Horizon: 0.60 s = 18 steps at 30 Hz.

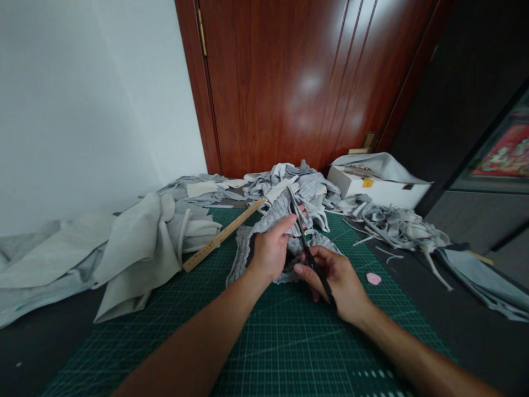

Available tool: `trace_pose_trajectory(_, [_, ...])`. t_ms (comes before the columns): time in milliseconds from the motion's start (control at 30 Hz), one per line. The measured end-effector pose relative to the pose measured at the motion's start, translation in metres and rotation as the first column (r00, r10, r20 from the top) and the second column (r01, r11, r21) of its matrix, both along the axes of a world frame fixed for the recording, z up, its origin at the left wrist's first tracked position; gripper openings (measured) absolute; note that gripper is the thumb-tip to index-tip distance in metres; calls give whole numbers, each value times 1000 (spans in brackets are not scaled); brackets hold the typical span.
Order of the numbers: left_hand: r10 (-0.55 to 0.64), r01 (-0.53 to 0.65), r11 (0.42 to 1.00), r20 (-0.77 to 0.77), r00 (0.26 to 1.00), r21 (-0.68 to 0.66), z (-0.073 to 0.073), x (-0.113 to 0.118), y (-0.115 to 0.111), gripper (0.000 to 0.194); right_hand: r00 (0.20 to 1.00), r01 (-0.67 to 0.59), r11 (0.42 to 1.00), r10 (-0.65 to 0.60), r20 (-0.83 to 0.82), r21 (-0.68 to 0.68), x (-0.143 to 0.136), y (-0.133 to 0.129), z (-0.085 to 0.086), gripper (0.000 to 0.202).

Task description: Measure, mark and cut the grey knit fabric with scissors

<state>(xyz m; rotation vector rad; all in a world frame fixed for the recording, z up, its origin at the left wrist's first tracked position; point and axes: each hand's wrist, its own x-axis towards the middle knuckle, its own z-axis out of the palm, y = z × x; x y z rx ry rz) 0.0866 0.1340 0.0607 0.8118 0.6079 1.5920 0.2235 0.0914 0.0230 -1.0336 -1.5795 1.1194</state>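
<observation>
My left hand (270, 248) is closed on a piece of grey ribbed fabric (275, 216), lifting part of it above the green cutting mat (281, 336). In my right hand (336, 278) is a pair of black-handled scissors (308, 251), its blades pointing up and away along the fabric's edge beside my left fingers. Whether the blades are apart is hard to make out. The rest of the fabric lies bunched on the mat under both hands, partly hidden by them.
A wooden ruler (223, 236) lies left of the fabric, near pale cloth pieces (136, 242). Grey fabric scraps (289, 176) are heaped at the back. To the right are a white box (380, 190), a tangle of strips (407, 226) and pink tailor's chalk (373, 279).
</observation>
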Motion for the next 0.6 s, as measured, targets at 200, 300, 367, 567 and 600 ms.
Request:
trace_pose_trajectory(200, [-135,142,990,271,953,-7,5,0,2,34,1000,-7,1000,7,-2,-3,0,-1,-1,41])
trace_pose_trajectory(300, [-27,51,997,359,933,-58,7,-5,9,21,1000,-3,1000,3,1,-3,-1,-2,0,42])
trace_pose_trajectory(367, [33,-3,997,393,919,-76,10,-8,13,12,1000,2,1000,-2,4,-10,-2,-3,1,43])
trace_pose_trajectory(567, [99,-74,994,365,926,-82,20,-14,13,24,1000,-17,999,17,-4,-47,-7,-6,2,46])
trace_pose_trajectory(600, [102,-83,994,348,932,-69,20,-14,12,26,1000,-22,998,21,-11,-51,-8,-6,2,47])
